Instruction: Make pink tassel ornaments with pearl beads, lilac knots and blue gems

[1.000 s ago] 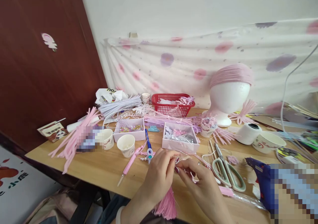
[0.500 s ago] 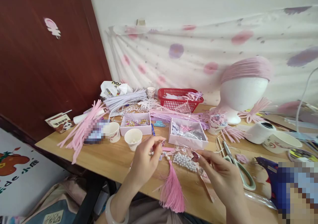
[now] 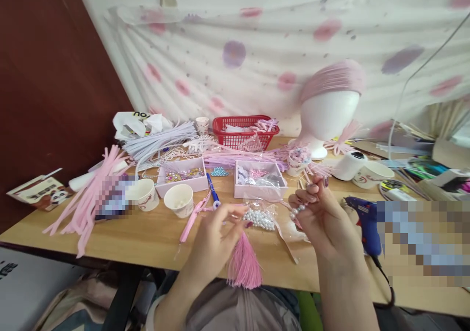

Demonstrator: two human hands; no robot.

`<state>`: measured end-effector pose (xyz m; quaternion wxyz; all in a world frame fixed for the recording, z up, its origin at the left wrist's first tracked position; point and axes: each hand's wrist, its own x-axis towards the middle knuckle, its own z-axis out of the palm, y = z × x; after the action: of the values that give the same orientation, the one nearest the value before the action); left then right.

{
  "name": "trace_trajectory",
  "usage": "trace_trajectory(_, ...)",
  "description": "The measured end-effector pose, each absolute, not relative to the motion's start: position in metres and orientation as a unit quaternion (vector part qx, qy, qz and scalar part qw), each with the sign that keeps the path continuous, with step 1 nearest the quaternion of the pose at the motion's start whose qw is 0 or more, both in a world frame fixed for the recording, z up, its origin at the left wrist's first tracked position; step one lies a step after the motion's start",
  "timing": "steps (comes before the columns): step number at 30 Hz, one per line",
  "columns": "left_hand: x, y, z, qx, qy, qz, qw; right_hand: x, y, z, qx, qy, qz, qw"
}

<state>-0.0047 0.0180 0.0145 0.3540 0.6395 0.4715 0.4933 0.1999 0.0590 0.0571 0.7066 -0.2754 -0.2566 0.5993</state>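
My left hand [image 3: 220,238] is closed at the top of a pink tassel [image 3: 245,265], whose strands hang over the table's front edge. The fingers cover the tassel's top. My right hand [image 3: 326,218] is raised and turned palm inward, its fingers curled around a short strand of pearl beads [image 3: 296,211]. Between the hands lies a clear bag of white pearl beads [image 3: 260,219]. Left of it are a smaller pink tassel [image 3: 191,221] and a blue pen [image 3: 212,189].
Behind stand two white boxes of trinkets [image 3: 200,183], paper cups [image 3: 178,208], a red basket [image 3: 244,139] and a foam head [image 3: 328,113] with a pink band. Pink fuzzy stems [image 3: 97,194] lie left. A blue glue gun [image 3: 367,223] with a trailing cord is at right.
The view has swung rightward. My right hand has risen and turned, with a pearl strand now showing in it. The pink tassel still hangs below my left hand; the scissors are hidden now.
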Motion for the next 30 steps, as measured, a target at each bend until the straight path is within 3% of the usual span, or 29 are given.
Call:
trace_trajectory(12,0.058,0.03,0.028,0.601,0.32,0.455,0.574,0.192,0.058,0.086,-0.186,-0.224,0.662,0.691)
trace_trajectory(23,0.036,0.039,0.006,0.659,0.414,0.401,0.483,0.21,0.067,0.083,-0.194,-0.147,0.646,0.723)
trace_trajectory(30,0.042,0.037,0.012,0.656,0.377,0.419,0.502,0.203,0.063,0.079,-0.272,-0.252,0.636,0.677)
